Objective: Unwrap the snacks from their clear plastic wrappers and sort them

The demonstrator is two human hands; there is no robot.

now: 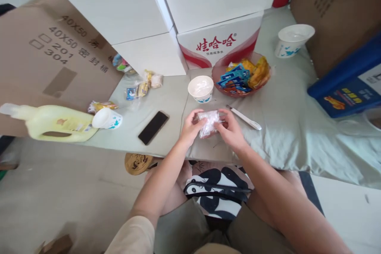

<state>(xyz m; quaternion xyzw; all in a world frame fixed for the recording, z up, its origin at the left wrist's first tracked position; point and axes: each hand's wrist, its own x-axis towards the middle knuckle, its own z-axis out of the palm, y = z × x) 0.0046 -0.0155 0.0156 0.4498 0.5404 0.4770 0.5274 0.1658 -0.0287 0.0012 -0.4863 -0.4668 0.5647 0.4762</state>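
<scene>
Between my two hands is a small block-shaped packet in shiny clear plastic wrap [208, 121], held just above the cloth near the table's front edge. My left hand [192, 125] grips its left side, thumb on top. On the right side my right hand [228, 127] closes on it, its thumb also on the face. What lies inside the wrap is too glossy to make out. Right beyond the packet stands a white paper cup [201, 89] with a blue print. A white-handled, pen-like tool [244, 117] lies close to my right hand.
A pink bowl [222, 88] of wrapped snacks stands behind. A black phone [153, 127], a tipped paper cup [107, 118] and a yellow jug [59, 123] lie leftward. Rightward are another paper cup [293, 39] and a blue box [345, 83]. Cartons [220, 41] line the back.
</scene>
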